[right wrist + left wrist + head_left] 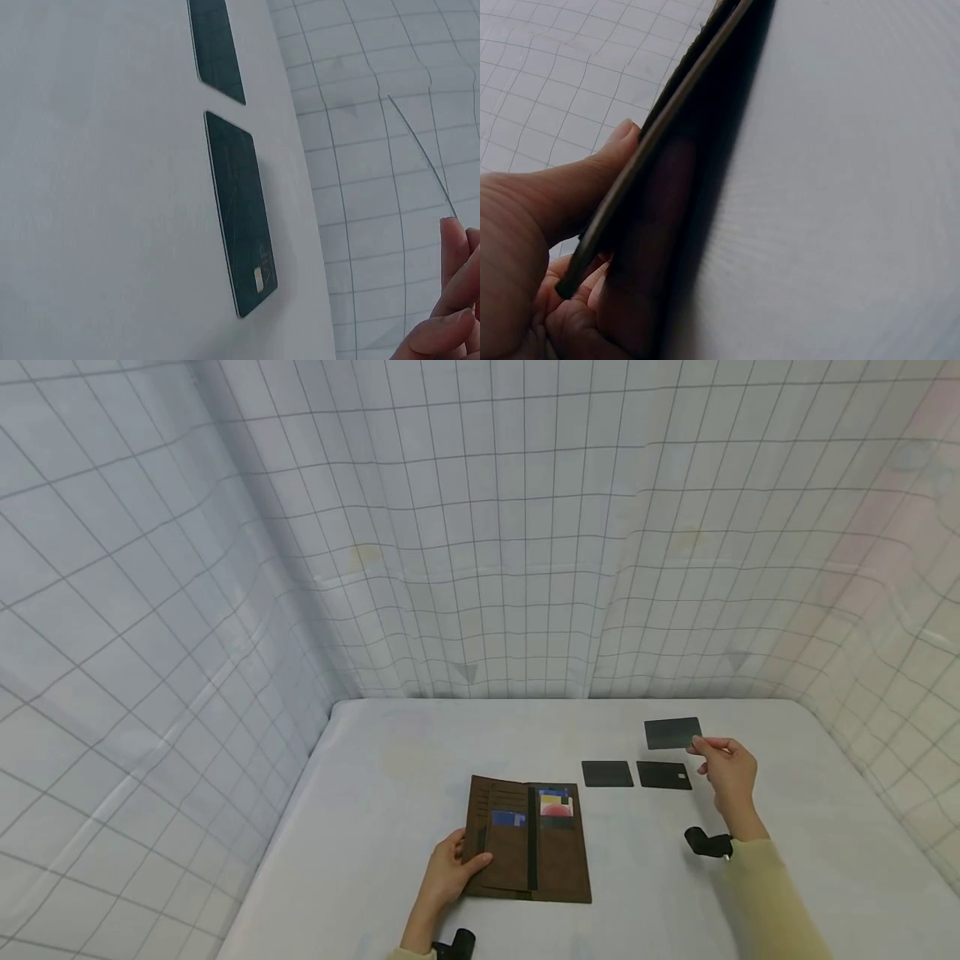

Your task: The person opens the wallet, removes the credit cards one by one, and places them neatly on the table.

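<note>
My left hand (446,874) grips the lower left edge of an open brown wallet (561,864), thumb on top and fingers underneath. In the left wrist view, the wallet's edge (649,142) runs between thumb and fingers. A blue card (508,818) sits in the wallet's left side, and colourful cards (557,804) fill slots on its right. Up and to the right, my right hand (731,774) pinches a dark card (670,733) by its right end; the right wrist view shows that card edge-on, raised off the table.
Two dark cards lie side by side right of the wallet: a plain one (607,774) and one with a chip (660,775), just below the held card. Beneath is a white table (360,793). Gridded white curtains (480,568) hang behind and at both sides.
</note>
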A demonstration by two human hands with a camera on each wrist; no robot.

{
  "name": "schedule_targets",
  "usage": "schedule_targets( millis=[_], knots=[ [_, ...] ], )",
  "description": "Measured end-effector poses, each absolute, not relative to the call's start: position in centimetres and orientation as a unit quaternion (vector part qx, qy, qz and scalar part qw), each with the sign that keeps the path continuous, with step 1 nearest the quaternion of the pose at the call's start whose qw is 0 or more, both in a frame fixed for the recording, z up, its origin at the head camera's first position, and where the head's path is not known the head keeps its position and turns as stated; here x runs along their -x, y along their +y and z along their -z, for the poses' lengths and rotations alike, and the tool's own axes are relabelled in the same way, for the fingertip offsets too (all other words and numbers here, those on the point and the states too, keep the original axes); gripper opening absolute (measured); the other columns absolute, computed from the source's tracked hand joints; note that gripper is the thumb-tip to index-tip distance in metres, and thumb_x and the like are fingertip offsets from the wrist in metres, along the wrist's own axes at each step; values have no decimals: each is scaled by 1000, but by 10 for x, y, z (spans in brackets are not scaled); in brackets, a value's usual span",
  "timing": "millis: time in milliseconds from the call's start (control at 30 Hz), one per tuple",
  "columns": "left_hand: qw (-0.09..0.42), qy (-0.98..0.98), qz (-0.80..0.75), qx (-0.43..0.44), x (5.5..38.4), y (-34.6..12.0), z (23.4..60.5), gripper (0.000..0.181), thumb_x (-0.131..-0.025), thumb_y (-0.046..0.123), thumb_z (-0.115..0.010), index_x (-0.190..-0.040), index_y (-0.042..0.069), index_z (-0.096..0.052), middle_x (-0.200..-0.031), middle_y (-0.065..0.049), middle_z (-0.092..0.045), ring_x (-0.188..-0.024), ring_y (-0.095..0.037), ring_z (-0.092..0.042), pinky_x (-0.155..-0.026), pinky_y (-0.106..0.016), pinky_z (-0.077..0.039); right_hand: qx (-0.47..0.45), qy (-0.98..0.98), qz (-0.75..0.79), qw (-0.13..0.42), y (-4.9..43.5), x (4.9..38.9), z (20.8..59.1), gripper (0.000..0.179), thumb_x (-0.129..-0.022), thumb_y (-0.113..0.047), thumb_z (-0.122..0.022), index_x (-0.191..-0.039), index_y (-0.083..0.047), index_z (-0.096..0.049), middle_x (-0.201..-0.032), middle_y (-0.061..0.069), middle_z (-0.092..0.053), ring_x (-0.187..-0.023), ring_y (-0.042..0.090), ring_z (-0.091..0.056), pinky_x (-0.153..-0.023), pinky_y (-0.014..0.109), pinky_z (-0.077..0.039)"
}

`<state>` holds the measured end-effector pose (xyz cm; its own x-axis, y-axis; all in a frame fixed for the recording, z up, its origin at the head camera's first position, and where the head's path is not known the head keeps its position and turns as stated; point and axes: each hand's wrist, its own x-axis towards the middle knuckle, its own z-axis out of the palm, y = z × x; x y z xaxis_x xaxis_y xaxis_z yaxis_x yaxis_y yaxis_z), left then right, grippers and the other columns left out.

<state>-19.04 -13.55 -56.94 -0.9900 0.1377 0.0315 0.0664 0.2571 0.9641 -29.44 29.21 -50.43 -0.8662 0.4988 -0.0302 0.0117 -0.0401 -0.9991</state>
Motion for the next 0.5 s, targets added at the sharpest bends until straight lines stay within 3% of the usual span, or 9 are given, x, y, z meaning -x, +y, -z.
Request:
schedule_targets(
  millis=[233,500],
  knots=[
    [30,784,-617,-63,188,-137,567,53,-84,9,-73,-123,-17,-48,-101,-25,-65,-82,-27,-67,-66,-28,-53,233,-679,-679,151,316,290,515,20,-87,-20,-71,-94,-7,-57,-63,-12,-66,-44,9,-47,-40,23,-36],
    [32,785,-615,-70,178,-131,536,50,-85,3,-70,-121,-21,-46,-100,-30,-63,-83,-34,-66,-66,-29,-53,255,-703,-647,148,336,281,528,17,-88,-22,-69,-91,-10,-57,-61,-17,-64,-46,7,-49,-41,19,-35]
  ],
)
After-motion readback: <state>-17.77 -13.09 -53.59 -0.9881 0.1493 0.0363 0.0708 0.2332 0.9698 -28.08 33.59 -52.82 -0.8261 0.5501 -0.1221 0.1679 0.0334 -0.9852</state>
